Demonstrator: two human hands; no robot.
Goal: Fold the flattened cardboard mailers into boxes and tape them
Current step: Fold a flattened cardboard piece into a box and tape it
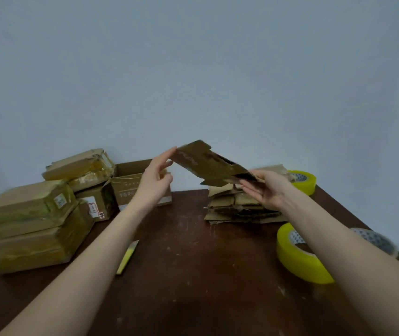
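A flattened brown cardboard mailer (pixel 208 163) is lifted off the table, tilted, high on its left end. My right hand (pixel 266 187) pinches its lower right corner between thumb and fingers. My left hand (pixel 156 178) is raised at its upper left end, fingers nearly straight, fingertips touching the edge. Below the mailer lies a stack of flattened mailers (pixel 239 207) on the dark wooden table (pixel 193 275). A yellow tape roll (pixel 300 255) lies by my right forearm, and another tape roll (pixel 301 181) sits behind the stack.
Several taped boxes (pixel 33 221) are piled at the left, with an open box (pixel 133 183) behind my left hand. A yellow-handled cutter (pixel 128 257) lies under my left forearm. A third, clear tape roll (pixel 375 240) sits at the right edge. A bare wall rises behind.
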